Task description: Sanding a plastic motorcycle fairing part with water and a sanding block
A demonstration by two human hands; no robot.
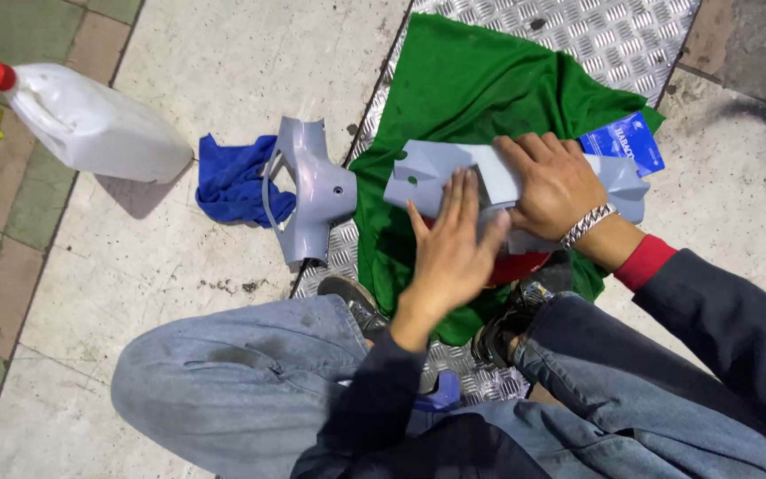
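from the two hands at the centre, the way toward 12 o'clock is open: only flat green cloth (480, 80) over ribbed metal plate (596, 27). toward 9 o'clock a grey y-shaped plastic panel (312, 191) blocks low passage, with a crumpled blue rag (232, 186) just beyond it and a white plastic jug with a red cap (90, 124) farther toward 10. toward 2 o'clock a small blue packet (627, 142) lies on the cloth. toward 6 the person's denim-clad knees (241, 381) and dark shoes (352, 297) close the room. bare pale paving (250, 53) toward 11 lies free.
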